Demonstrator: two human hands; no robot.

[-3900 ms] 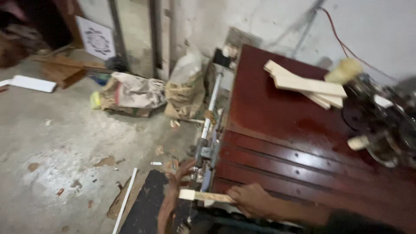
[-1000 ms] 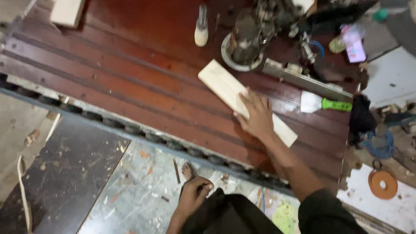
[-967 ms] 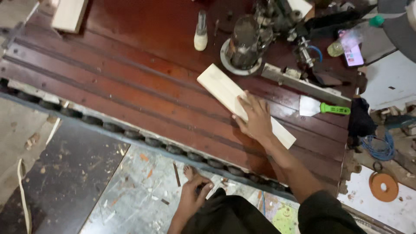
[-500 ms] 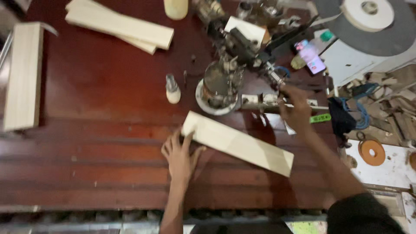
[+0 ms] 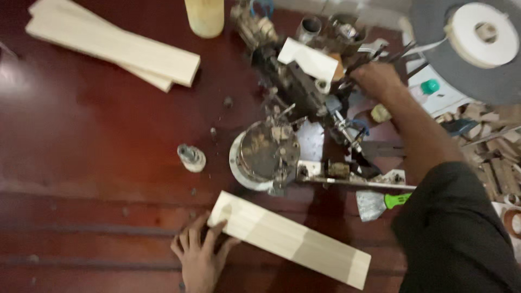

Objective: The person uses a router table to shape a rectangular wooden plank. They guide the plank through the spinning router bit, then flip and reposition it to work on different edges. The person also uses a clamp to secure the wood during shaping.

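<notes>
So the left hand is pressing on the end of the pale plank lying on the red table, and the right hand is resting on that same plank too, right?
Not quite. The left hand does press on the end of the pale plank on the red table, but the right hand is not on the plank: the head view shows it reaching up into the machine at the back of the table.

We press our left hand point(image 5: 199, 255) flat against the end of a pale wooden board point(image 5: 290, 240) on the dark red desk point(image 5: 97, 141), while our right hand point(image 5: 377, 80) reaches into the metal machine point(image 5: 293, 108).
</notes>
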